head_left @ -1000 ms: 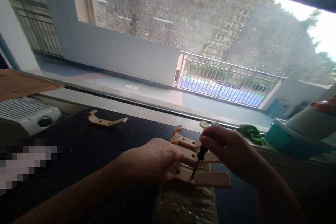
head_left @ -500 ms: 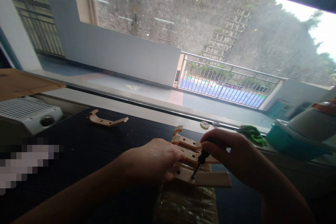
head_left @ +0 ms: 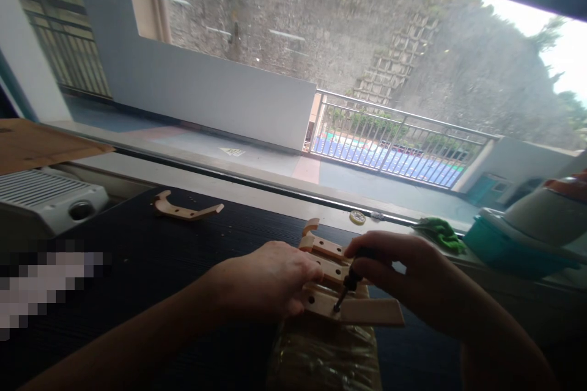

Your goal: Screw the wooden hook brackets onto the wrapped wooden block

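My right hand point(head_left: 398, 266) is closed round the dark handle of a screwdriver point(head_left: 351, 281). Its tip sits in a hole of the nearest wooden hook point(head_left: 373, 311), a pale curved piece with dark holes. My left hand point(head_left: 270, 278) presses on the left part of the wooden hooks, its fingers curled over their edge and partly hidden. Two more wooden hooks lie behind in a row, one of them point(head_left: 328, 248) curling up at the far end. Under them is a block wrapped in shiny clear film or tape point(head_left: 328, 354).
Another curved wooden hook point(head_left: 186, 212) lies on the dark table point(head_left: 151, 263) at the back left, among small crumbs. A white slatted device point(head_left: 50, 198) stands far left. On the sill are a round yellowish disc point(head_left: 357, 217), a green cloth point(head_left: 443, 235) and a teal container point(head_left: 513, 250).
My right hand has turned slightly on the screwdriver handle and dipped a little, while the tip stays in the same hole. The left hand has not moved.
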{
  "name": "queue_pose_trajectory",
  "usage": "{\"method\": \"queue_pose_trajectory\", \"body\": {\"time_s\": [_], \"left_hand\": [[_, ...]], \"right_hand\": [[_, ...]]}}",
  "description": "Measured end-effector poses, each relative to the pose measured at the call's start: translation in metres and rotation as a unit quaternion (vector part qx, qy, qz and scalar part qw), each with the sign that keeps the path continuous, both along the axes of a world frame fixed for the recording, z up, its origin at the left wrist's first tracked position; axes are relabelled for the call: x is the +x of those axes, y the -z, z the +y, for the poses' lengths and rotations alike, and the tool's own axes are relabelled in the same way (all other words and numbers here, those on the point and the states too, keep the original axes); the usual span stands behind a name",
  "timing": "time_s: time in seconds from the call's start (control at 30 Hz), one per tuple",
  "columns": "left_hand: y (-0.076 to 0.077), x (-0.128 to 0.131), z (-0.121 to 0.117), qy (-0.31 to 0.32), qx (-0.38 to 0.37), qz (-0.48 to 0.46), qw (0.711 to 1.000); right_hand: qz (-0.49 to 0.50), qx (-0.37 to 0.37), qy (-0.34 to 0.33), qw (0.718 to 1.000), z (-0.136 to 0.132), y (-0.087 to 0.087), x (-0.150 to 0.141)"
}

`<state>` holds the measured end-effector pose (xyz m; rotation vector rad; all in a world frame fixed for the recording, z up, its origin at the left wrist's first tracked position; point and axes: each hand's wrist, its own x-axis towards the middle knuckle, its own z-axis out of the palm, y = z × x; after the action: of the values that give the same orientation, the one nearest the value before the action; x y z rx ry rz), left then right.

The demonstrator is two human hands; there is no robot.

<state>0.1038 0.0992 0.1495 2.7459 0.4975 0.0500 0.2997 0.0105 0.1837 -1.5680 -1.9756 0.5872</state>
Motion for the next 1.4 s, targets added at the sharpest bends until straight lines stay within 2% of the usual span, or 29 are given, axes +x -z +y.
{"method": "queue_pose_trajectory", "body": {"time_s": [0.13, 0.3, 0.5, 0.7, 0.83, 1.07, 1.27, 1.4], "left_hand": [[-0.004, 0.000, 0.001, 0.010, -0.011, 0.008, 1.000], [-0.003, 0.000, 0.001, 0.004, -0.012, 0.014, 1.000], [-0.001, 0.001, 0.001, 0.005, -0.001, 0.021, 1.000], [-0.004, 0.001, 0.001, 0.004, -0.008, 0.020, 1.000], [-0.003, 0.000, 0.001, 0.001, -0.010, 0.020, 1.000], [-0.001, 0.000, 0.002, 0.005, -0.004, 0.022, 1.000], [-0.002, 0.001, 0.002, 0.016, -0.008, 0.001, 1.000], [-0.003, 0.001, 0.001, 0.007, -0.014, 0.017, 1.000]], "right_hand": [[-0.031, 0.007, 0.045, 0.998, 0.007, 0.002, 0.006], [-0.051, 0.029, 0.058, 0.997, 0.002, 0.002, 0.006], [-0.030, 0.031, 0.008, 0.999, -0.003, 0.002, 0.006], [-0.050, 0.027, 0.059, 0.997, 0.010, 0.007, 0.016], [-0.061, 0.035, 0.072, 0.995, 0.008, 0.007, 0.015], [-0.039, 0.051, 0.013, 0.998, -0.002, 0.003, 0.007], [-0.055, 0.041, 0.076, 0.995, 0.007, 0.006, 0.011], [-0.072, 0.041, 0.084, 0.993, 0.005, 0.006, 0.010]]}}
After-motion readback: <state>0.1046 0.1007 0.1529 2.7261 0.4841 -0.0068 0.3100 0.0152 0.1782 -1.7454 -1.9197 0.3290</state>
